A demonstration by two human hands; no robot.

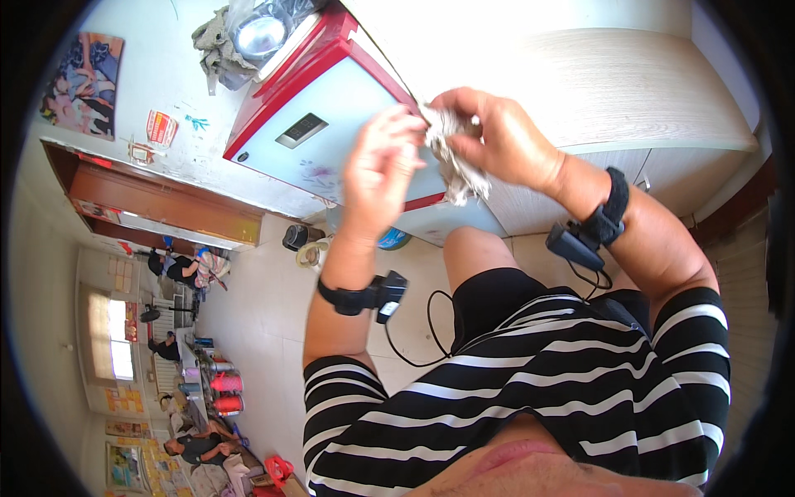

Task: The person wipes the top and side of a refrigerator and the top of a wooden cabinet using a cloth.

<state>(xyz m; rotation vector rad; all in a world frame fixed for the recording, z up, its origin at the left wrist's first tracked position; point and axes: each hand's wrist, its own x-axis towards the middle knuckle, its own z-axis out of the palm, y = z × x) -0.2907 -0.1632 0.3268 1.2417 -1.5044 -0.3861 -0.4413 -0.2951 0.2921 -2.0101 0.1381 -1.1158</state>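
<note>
A frayed, grey-white rag (456, 168) hangs from my right hand (500, 140), pinched between its thumb and fingers. My left hand (382, 168) is raised just left of the rag with bent fingers; it is blurred, and whether its fingertips grip the rag's edge or a thin dark line beside it cannot be told. That line runs from the top of the view towards the fingertips. Behind both hands stands a red-edged, pale blue appliance or cabinet (366, 93) with a small dark display panel (302, 130).
A light wood-grain cabinet top (646, 93) lies at the right. A crumpled cloth (220, 46) and a metal bowl in plastic (262, 36) rest beyond the red-edged unit. A dark container (301, 237) stands on the floor. Other people are farther back, including a seated person (202, 448).
</note>
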